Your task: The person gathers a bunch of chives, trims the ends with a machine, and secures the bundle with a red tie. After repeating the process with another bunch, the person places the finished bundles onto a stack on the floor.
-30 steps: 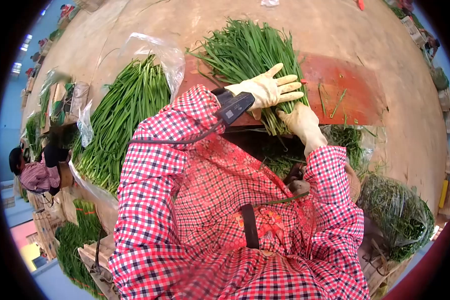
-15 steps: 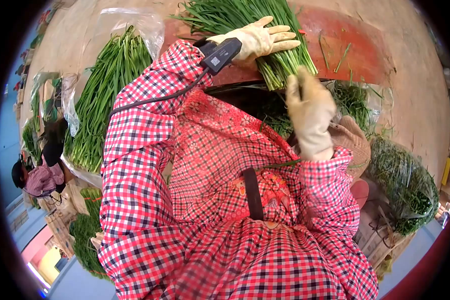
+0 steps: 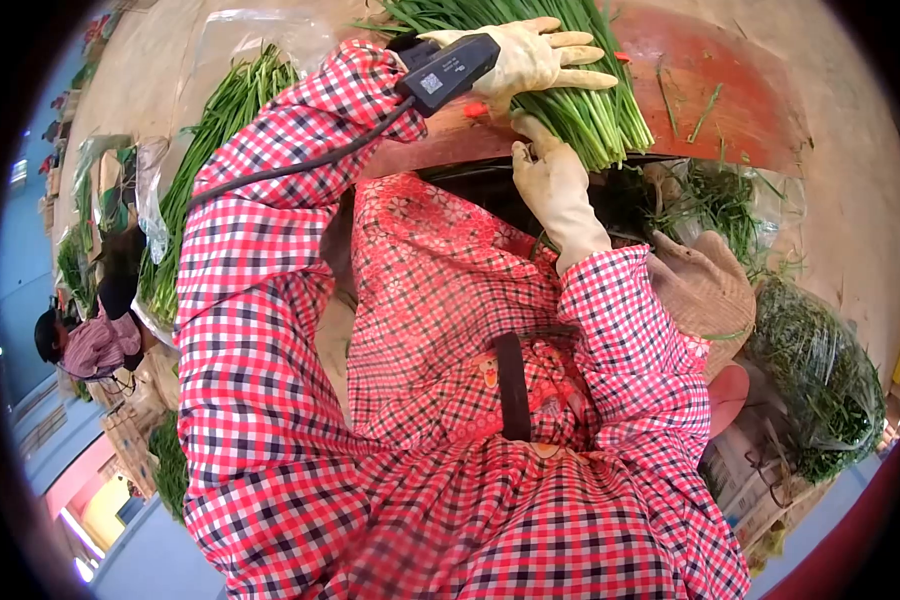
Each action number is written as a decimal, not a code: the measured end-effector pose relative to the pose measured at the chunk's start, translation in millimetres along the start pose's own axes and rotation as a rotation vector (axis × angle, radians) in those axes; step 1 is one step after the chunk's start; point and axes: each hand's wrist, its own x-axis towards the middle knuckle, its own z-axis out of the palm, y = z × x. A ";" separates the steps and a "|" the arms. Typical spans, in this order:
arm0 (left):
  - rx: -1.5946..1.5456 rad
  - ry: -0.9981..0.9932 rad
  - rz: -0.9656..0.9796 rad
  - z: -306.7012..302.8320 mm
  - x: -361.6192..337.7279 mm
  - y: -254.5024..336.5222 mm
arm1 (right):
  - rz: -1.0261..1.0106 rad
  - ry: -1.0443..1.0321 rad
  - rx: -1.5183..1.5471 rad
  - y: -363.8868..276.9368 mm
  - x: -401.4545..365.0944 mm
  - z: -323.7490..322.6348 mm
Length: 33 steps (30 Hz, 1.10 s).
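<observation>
A thick bunch of garlic chives [image 3: 595, 125] lies on a red board [image 3: 710, 90], pale cut ends toward me. Across the top of it rests my left hand [image 3: 535, 60], in a cream rubber glove, open with fingers stretched out. My right hand [image 3: 553, 185], gloved alike, is beside the bunch's lower left side near the cut ends. Its fingers are bent together there, and I cannot make out what they hold, if anything. A small red piece [image 3: 477, 110] shows on the board left of the bunch. A black device [image 3: 450, 75] with a cable sits on my left wrist.
More chives [image 3: 225, 130] lie in clear plastic at the left. Loose trimmings [image 3: 715, 205] and a brown knit cloth [image 3: 705, 285] are at my right, with a plastic bag of greens [image 3: 815, 375] farther out. Another person [image 3: 100, 340] is at the far left.
My right hand has moved left, from beyond the cut ends to the bunch's lower left side. My left hand stays flat on the chives. The view has shifted slightly.
</observation>
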 end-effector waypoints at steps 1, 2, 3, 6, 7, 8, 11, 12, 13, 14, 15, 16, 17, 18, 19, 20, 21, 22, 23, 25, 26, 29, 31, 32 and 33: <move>0.007 -0.049 -0.012 -6.3 -3.9 2.9 | 0.000 0.022 -0.002 -1.0 0.0 -0.7; 0.021 -0.032 -0.016 -4.9 -4.0 3.0 | 0.000 0.046 -0.001 -2.3 0.8 -0.9; 0.034 -0.018 -0.018 -2.7 -4.3 3.3 | 0.015 0.053 0.021 -4.4 1.1 -2.0; 0.155 0.109 -0.026 18.5 -2.4 3.6 | 0.024 0.081 0.042 -3.8 -1.7 3.2; 0.176 0.200 -0.020 25.3 -1.6 1.9 | 0.002 0.106 0.023 -2.3 -3.0 7.9; 0.198 0.293 -0.013 31.4 0.0 -0.4 | -0.021 0.134 0.002 -2.3 -3.6 11.0; 0.132 0.389 0.078 30.0 1.2 -10.9 | -0.007 0.095 -0.068 -13.0 -1.2 22.7; -0.014 0.459 0.136 26.7 -0.1 -15.0 | 0.005 0.085 -0.088 -18.9 0.2 28.9; -0.065 0.308 0.126 19.8 -1.6 -15.2 | 0.047 0.036 -0.160 -26.7 3.8 33.9; -0.067 0.311 0.122 20.9 -1.7 -15.1 | 0.038 0.025 -0.308 -31.3 8.5 40.1; -0.068 0.315 0.120 22.0 -0.7 -15.4 | 0.031 0.047 -0.342 -31.8 12.8 46.6; -0.067 0.321 0.121 20.1 0.6 -15.4 | 0.026 0.072 -0.378 -31.5 18.5 51.7; -0.095 0.362 0.143 15.6 1.0 -15.7 | 0.002 0.087 -0.359 -32.1 24.3 51.5; -0.100 0.401 0.134 14.2 2.2 -13.6 | -0.013 0.102 -0.346 -30.2 29.3 53.8; -0.138 0.403 0.122 11.5 4.2 -11.3 | 0.025 0.137 -0.355 -22.9 36.3 65.5; -0.173 0.405 0.107 9.4 5.9 -10.3 | -0.075 0.230 -0.260 -15.9 38.6 68.8; -0.201 0.421 0.103 10.7 6.3 -9.9 | -0.122 0.264 -0.202 -7.6 37.1 70.1; -0.100 0.482 0.111 11.5 6.3 -9.7 | -0.173 0.297 -0.142 -6.0 34.4 67.0; -0.003 0.304 0.017 19.5 12.1 -7.4 | -0.196 0.251 -0.126 -4.4 31.9 60.1; 0.079 0.182 -0.102 33.0 16.6 -5.9 | -0.255 0.157 -0.092 -0.1 28.8 39.3; 0.099 0.354 -0.124 37.8 18.5 -2.3 | -0.309 0.162 -0.050 5.3 28.5 33.4; 0.090 0.191 -0.240 23.2 25.1 12.4 | -0.432 0.142 0.056 24.0 25.8 9.7; 0.091 0.254 -0.365 15.2 29.8 26.3 | -0.447 0.016 0.076 43.0 27.4 -15.7; 0.059 0.318 -0.443 18.6 36.1 34.7 | -0.457 -0.058 0.109 52.3 29.6 -30.3; 0.092 0.385 -0.537 23.8 44.0 43.3 | -0.323 -0.146 0.130 59.9 31.0 -47.5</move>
